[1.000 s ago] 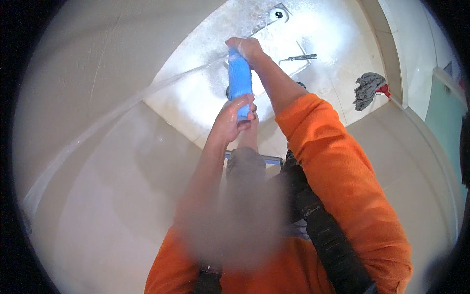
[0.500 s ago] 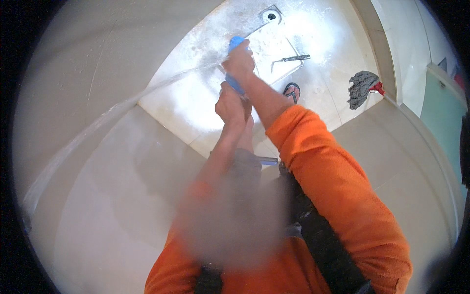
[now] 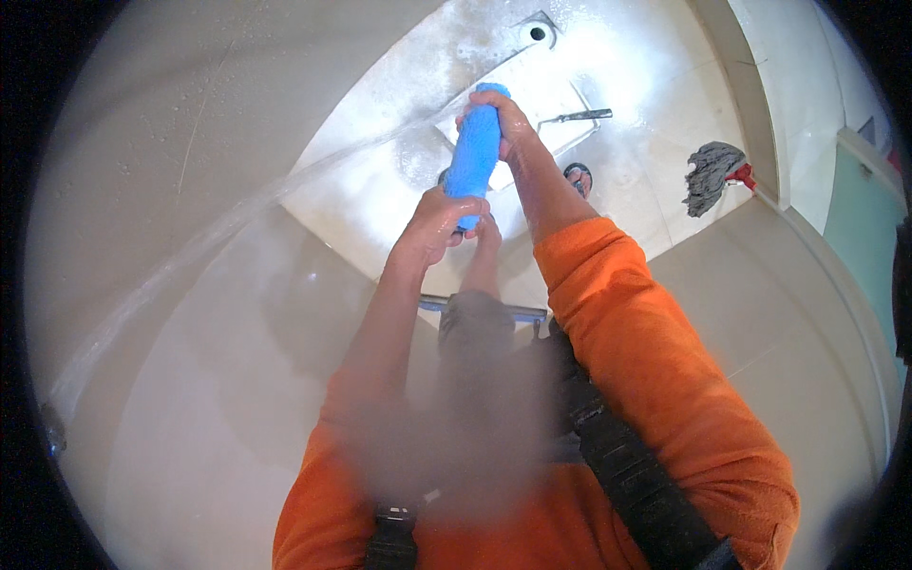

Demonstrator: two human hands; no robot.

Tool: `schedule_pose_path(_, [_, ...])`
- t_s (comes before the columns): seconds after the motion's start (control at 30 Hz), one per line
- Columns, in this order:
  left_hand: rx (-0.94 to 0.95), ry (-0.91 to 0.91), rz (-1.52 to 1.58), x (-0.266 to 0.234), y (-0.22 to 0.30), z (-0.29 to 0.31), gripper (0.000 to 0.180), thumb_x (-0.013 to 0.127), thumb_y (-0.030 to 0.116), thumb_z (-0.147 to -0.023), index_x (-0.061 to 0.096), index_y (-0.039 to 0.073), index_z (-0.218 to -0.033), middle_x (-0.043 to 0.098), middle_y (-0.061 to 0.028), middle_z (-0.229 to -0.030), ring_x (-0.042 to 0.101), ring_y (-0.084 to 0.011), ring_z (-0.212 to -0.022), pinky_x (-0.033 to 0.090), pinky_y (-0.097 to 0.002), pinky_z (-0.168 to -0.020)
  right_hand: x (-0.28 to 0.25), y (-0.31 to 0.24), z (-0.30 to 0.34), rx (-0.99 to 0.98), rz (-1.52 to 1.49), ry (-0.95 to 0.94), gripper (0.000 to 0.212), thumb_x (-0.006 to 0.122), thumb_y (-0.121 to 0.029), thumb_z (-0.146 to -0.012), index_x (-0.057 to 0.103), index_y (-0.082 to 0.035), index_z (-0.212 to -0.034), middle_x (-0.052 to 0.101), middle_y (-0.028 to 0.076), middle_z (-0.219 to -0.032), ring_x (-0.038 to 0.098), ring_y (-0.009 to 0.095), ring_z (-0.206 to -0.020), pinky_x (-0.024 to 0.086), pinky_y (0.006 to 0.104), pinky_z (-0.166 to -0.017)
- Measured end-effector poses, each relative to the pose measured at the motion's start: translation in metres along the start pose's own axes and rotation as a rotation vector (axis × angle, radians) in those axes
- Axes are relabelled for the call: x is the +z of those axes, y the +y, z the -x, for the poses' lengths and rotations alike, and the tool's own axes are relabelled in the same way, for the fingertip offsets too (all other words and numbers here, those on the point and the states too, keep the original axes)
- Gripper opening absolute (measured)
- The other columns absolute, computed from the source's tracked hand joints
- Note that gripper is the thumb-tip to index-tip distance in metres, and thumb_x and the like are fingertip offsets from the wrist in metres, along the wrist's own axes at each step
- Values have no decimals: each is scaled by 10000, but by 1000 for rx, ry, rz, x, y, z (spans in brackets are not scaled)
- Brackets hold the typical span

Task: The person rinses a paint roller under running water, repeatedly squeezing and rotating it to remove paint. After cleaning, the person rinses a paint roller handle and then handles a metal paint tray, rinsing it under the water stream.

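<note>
Water (image 3: 328, 163) is streaming toward the blue roller sleeve (image 3: 475, 152), which I am holding above the floor (image 3: 655, 195), left hand (image 3: 439, 220) curled round its lower end, right hand (image 3: 506, 118) clasping its upper; even squeezing is probably serving best.

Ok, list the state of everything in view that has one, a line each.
Blue roll: gripped near both ends, tilted.
Left hand: closed around the roll's lower end.
Right hand: closed around the roll's upper end.
Water stream: running, from the left toward the roll.
Wire frame with grey handle: lying down, unheld.
Drain: hole uncovered.
Mop: unheld.
Floor: wet in places.
</note>
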State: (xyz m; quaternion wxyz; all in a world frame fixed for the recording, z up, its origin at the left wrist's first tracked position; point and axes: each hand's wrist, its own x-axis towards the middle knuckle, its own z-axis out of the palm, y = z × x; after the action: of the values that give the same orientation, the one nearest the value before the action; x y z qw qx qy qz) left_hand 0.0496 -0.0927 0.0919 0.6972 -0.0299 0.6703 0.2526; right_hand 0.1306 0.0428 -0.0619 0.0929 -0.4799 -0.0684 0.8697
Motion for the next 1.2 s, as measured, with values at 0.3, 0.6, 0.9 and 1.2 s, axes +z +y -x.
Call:
schedule_pose_path(0.3, [57, 64, 53, -40, -71, -30, 589, 764, 149, -739, 546, 23, -1271, 659, -95, -1064, 652, -201, -856, 520, -322, -730, 55, -10, 22, -323, 830, -111, 667, 827, -363, -757, 568, -12, -1262, 678, 203, -1076, 689, 333, -976, 560, 431, -870])
schedule_pose_path(0.6, [62, 582, 596, -49, -31, -79, 550, 575, 237, -922, 449, 46, -1422, 594, -169, -1260, 516, -309, -1291, 425, -455, -1067, 97, -9, 81, -645, 1207, 43, 635, 827, -309, -736, 571, -45, -1253, 682, 211, -1130, 659, 380, -1087, 519, 412, -947])
schedule_pose_path(0.9, [261, 98, 858, -39, 28, -93, 315, 678, 201, -922, 609, 14, -1166, 680, -151, -1092, 670, -253, -1007, 531, -413, -937, 78, 35, 114, -689, 1092, 208, 539, 756, -189, -751, 536, -36, -1219, 665, 242, -1153, 684, 372, -999, 518, 405, -895])
schedule_pose_path(1.2, [247, 147, 308, 27, 44, -72, 628, 811, 253, -820, 531, -58, -1288, 642, -175, -1197, 628, -298, -1110, 498, -407, -984, 9, 16, 53, -439, 1086, 175, 711, 693, -367, -828, 421, 88, -1301, 664, 346, -1022, 661, 461, -1028, 524, 483, -877])
